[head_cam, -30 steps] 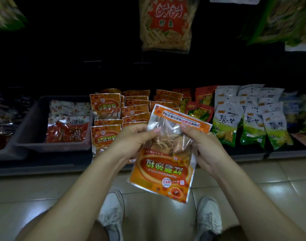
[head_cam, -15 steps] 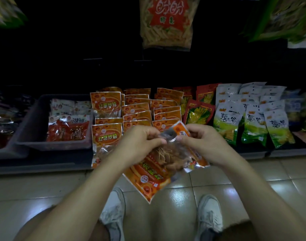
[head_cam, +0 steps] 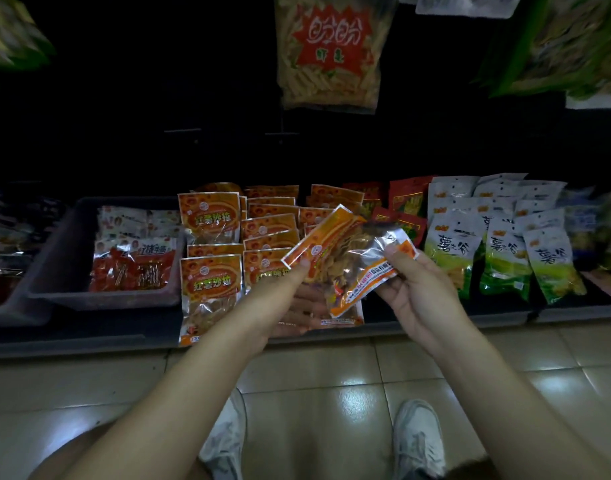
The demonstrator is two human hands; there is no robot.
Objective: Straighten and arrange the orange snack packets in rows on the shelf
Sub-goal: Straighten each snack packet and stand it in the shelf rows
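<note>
An orange snack packet with a clear window is held tilted above the low shelf, one orange end up and to the left. My left hand is under it, thumb pinching its left edge. My right hand pinches its right clear end between thumb and fingers. Behind and left of it, several orange packets lie in overlapping rows on the shelf. One packet at the front left hangs over the shelf edge.
A grey bin of red and white packets sits left of the orange rows. Green and white bags and red bags fill the shelf to the right. A large snack bag hangs above. Tiled floor and my shoes are below.
The packet I hold has been turned from hanging upside down in front of me to lying tilted. Both hands have carried it forward and up over the shelf's front rows.
</note>
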